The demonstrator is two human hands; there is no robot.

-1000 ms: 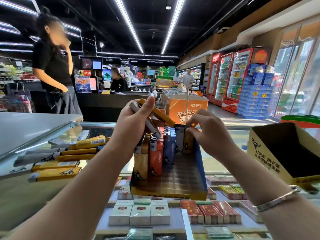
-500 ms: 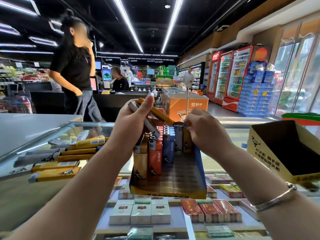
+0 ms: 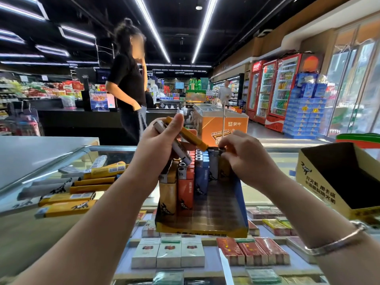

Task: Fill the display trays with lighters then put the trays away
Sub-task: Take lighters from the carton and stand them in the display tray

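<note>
A blue and yellow display tray [image 3: 240, 194] stands on the glass counter, partly filled with upright lighters in yellow, orange, blue and grey rows [image 3: 186, 188]. My left hand [image 3: 158, 147] is above the tray's left side, shut on a few lighters, one yellow [image 3: 190, 135] and one grey [image 3: 178, 148]. My right hand [image 3: 244, 155] is at the tray's back right, fingers pinched on a grey lighter [image 3: 213, 161] standing in the back row. Several loose yellow and grey lighters [image 3: 67, 194] lie on the counter to the left.
An open yellow cardboard box [image 3: 337, 182] sits on the counter at the right. Cigarette packs [image 3: 168, 254] show under the glass. A person in black [image 3: 128, 85] stands behind the counter, ahead left. An orange freezer chest [image 3: 220, 124] stands beyond.
My right hand has pressed down and slightly left onto the grey lighter in the back row. My left hand stays put. The person in black has walked to the right.
</note>
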